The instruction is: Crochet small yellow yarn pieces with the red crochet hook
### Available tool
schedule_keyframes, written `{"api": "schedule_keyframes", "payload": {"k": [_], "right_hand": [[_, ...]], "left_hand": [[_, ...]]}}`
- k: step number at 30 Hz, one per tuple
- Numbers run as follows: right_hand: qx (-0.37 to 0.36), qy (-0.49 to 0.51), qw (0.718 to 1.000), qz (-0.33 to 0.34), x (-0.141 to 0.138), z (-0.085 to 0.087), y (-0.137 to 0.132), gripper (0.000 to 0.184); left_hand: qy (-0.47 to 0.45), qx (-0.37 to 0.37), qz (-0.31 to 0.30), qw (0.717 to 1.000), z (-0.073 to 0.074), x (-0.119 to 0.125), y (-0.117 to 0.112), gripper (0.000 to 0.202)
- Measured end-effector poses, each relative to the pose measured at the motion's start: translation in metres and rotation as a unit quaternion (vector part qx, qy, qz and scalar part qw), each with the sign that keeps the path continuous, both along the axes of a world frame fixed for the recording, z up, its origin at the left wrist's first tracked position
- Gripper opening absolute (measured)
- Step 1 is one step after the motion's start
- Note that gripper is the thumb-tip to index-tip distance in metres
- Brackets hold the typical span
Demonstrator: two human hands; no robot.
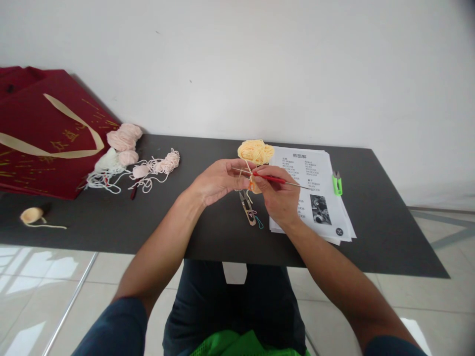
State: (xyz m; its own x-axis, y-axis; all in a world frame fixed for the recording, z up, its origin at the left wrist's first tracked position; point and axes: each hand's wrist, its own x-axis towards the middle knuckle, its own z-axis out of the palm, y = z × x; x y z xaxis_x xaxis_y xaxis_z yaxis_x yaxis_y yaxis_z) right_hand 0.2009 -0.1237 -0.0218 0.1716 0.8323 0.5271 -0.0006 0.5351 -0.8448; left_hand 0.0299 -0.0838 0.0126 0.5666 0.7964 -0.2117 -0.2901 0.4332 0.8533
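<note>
My right hand (279, 197) is closed around a crochet hook with a red handle (272, 178) and a thin metal shaft. Pinched in my left hand (224, 180) is a small yellow crochet piece (255, 186) with an orange marker on it. Pale yarn runs up over my left fingers, and the hook's tip lies at the piece between both hands. Behind them rests a ball of yellow yarn (256, 151). Below the hands, thread snips (248, 210) lie on the dark table. My fingers partly hide the crochet piece.
Printed sheets (326, 168) lie to the right, with green-handled snips (337, 184) on their edge. On the left stand a dark red gift bag (44, 113) and pink and white yarn (124, 137). A small cream crochet cup (31, 215) sits near the table's (222, 247) front left edge.
</note>
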Motion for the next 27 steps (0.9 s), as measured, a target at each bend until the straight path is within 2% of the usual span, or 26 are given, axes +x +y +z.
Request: {"api": "schedule_keyframes", "payload": {"k": [4,7,9,12,13,15,17,18,20,22,23,25,27], "right_hand": [[0.015,-0.024,1.0,0.007,-0.001,0.001,-0.002,0.015],[-0.007,-0.013,1.0,0.009,-0.002,0.001,-0.003,0.016],[-0.045,0.011,0.999,0.011,-0.003,-0.002,-0.002,0.014],[-0.113,0.081,0.99,0.02,-0.004,-0.009,0.002,0.014],[-0.131,0.105,0.985,0.026,-0.004,-0.011,0.003,0.015],[-0.156,0.136,0.978,0.04,-0.005,-0.015,0.006,0.017],[-0.166,0.148,0.974,0.048,-0.005,-0.017,0.008,0.017],[-0.166,0.153,0.973,0.05,-0.006,-0.017,0.008,0.017],[-0.159,0.162,0.973,0.049,-0.006,-0.016,0.008,0.016],[-0.147,0.17,0.973,0.046,-0.005,-0.014,0.008,0.017],[-0.14,0.173,0.974,0.044,-0.005,-0.014,0.008,0.017],[-0.127,0.181,0.974,0.044,-0.005,-0.012,0.007,0.018],[-0.118,0.191,0.973,0.052,-0.006,-0.011,0.006,0.018]], "left_hand": [[0.054,0.057,-0.031,0.996,0.006,-0.005,0.001,0.052],[0.168,0.166,-0.014,0.972,0.008,-0.008,0.002,0.057],[0.288,0.253,0.007,0.924,0.006,-0.009,0.003,0.057],[0.45,0.356,0.029,0.818,-0.002,-0.007,0.004,0.052],[0.476,0.374,0.033,0.795,-0.005,-0.006,0.004,0.053],[0.497,0.389,0.037,0.775,-0.01,-0.004,0.005,0.054],[0.489,0.379,0.044,0.784,-0.012,-0.004,0.006,0.052],[0.471,0.364,0.052,0.802,-0.013,-0.003,0.007,0.051],[0.388,0.306,0.077,0.866,-0.011,-0.002,0.006,0.052],[0.25,0.218,0.104,0.938,-0.007,0.002,0.003,0.057],[0.178,0.174,0.106,0.963,-0.005,0.005,0.0,0.06],[0.088,0.131,0.123,0.98,-0.002,0.012,-0.007,0.056],[0.068,0.145,0.165,0.973,0.0,0.02,-0.014,0.053]]}}
